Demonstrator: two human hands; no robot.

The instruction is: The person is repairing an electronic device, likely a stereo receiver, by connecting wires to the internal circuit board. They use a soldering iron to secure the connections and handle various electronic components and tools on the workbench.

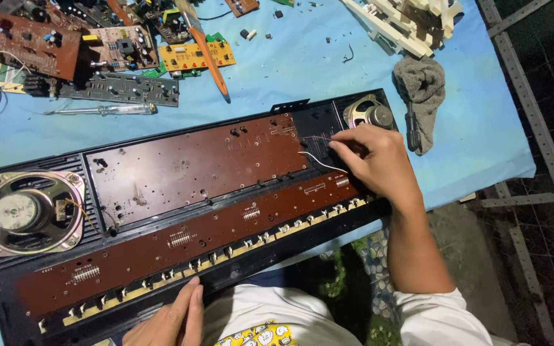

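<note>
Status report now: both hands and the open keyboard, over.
Right hand pinching thin wires over the brown circuit board. Left hand resting on the keyboard case near edge. Nothing blocking the hands.

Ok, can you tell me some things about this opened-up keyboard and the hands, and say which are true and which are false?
1. The right hand touches thin wires by the brown circuit board. True.
2. The left hand holds a screwdriver. False: it rests at the keyboard case edge, holding nothing.
3. A big round speaker sits at the left end. True.
4. The table cloth is red. False: it is blue.
</note>
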